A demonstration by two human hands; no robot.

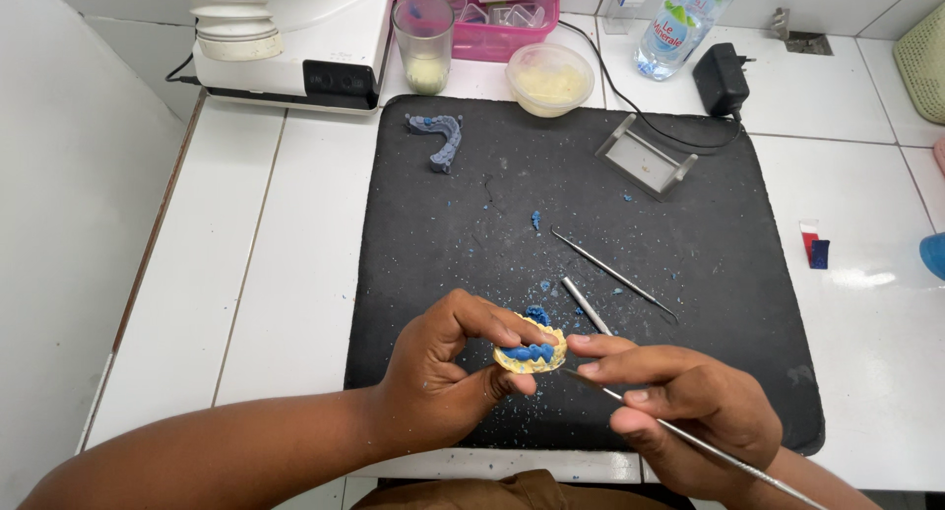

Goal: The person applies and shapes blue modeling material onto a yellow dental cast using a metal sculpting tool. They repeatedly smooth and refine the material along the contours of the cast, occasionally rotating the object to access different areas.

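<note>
Pinching a small yellow dental model [532,357] with blue wax on it, the left hand [443,382] is gripping it between thumb and fingers, low over the near edge of a black mat [728,264]. The right hand [679,402] is closing around one thin metal tool [689,439], its tip meeting the model's right side, its forefinger touching the model too. Two more metal tools are lying on the mat just beyond the hands: a short one [585,305] near the model and a longer one [612,272] farther out to the right. One grey-blue arch piece [440,136] is sitting well beyond the left hand, one grey metal stand [645,156] well beyond the right. Blue crumbs are scattering across the mat around both hands. Past the mat, on the white desk [295,264], one clear cup [423,39], one lidded tub [549,77], one water bottle [684,18] and one black adapter [721,77] are standing.
</note>
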